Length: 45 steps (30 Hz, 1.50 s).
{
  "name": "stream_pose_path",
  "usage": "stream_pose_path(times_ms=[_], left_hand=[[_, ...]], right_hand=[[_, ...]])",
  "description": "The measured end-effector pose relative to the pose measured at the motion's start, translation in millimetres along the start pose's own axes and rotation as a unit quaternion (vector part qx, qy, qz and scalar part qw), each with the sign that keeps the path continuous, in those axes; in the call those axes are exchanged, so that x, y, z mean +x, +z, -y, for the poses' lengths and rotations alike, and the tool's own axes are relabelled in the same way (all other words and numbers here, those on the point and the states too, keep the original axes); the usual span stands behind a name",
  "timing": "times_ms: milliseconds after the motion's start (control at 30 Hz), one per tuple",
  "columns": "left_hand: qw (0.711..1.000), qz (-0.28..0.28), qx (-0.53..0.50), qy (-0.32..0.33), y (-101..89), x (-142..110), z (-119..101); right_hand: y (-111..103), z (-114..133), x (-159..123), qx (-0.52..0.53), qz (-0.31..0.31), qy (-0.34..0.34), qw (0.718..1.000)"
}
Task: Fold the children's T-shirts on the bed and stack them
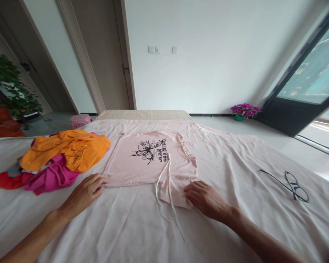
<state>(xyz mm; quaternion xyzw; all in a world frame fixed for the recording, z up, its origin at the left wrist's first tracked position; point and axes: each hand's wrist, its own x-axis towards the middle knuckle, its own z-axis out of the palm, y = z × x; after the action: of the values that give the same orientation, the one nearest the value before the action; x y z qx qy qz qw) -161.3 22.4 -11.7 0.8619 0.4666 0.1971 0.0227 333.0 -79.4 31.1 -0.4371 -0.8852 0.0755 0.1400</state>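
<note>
Head view: L hand (pixel 84 193) & R hand (pixel 205 201) both clamped on tee (pixel 126 164), hem/sleeve resp.; loose cords (pixel 170 179), trailing away from bed's (pixel 120 226) far edge, cd tangle if tugged.

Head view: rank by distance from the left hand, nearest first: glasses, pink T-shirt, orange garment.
1. Pink T-shirt: hem corner right at the left hand.
2. Orange garment: on the clothes pile, left and slightly beyond.
3. Glasses: far right, past the T-shirt.
</note>
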Motion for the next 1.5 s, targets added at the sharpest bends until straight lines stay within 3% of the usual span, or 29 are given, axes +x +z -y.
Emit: stream_pose_path(times_ms=[200,267,367,433,500,567,633,700,833,900,1033,1133,1233,1333,1433,1500], left_hand=[[0.989,0.014,-0.105,-0.105,-3.8,24,10],[0.980,-0.006,-0.133,-0.145,-4.7,44,16],[0.966,-0.058,-0.158,-0.194,-0.6,88,25],[0.958,-0.083,-0.143,-0.236,6.4,118,32],[0.949,-0.081,-0.106,-0.286,14.8,141,37],[0.946,-0.074,-0.067,-0.308,21.5,148,41],[0.962,-0.085,-0.025,-0.257,23.9,140,42],[0.984,-0.082,0.008,-0.157,22.3,121,40],[1.000,0.000,0.025,0.000,17.8,90,32],[0.998,0.016,0.045,0.029,19.2,88,29],[0.996,-0.011,0.084,0.032,23.8,99,28],[0.996,-0.031,0.070,0.045,20.5,94,23],[0.997,0.006,0.048,0.055,11.6,74,13],[0.997,0.067,0.029,0.026,1.2,57,0],[0.997,0.076,0.003,-0.030,-6.3,60,-17],[0.996,0.068,-0.022,-0.050,-6.1,73,-32]], right_hand=[[-25,-17,23,0.099,0.007,0.081,0.992],[-36,-32,48,0.166,-0.004,0.109,0.980],[-47,-64,100,0.219,-0.076,0.173,0.957],[-51,-87,135,0.188,-0.148,0.252,0.938],[-52,-106,157,0.140,-0.156,0.329,0.921],[-47,-118,161,0.081,-0.157,0.371,0.912],[-38,-119,147,0.034,-0.158,0.360,0.919],[-28,-111,124,0.010,-0.134,0.303,0.944],[-7,-90,87,-0.059,-0.059,0.168,0.982],[0,-87,83,-0.096,-0.044,0.163,0.981],[2,-100,89,-0.095,-0.050,0.218,0.970],[-5,-106,79,-0.063,-0.065,0.199,0.976],[-17,-103,56,0.004,-0.033,0.172,0.984],[-31,-101,42,0.120,0.018,0.226,0.967],[-45,-101,53,0.182,0.036,0.289,0.939],[-47,-98,75,0.129,0.034,0.321,0.938]])
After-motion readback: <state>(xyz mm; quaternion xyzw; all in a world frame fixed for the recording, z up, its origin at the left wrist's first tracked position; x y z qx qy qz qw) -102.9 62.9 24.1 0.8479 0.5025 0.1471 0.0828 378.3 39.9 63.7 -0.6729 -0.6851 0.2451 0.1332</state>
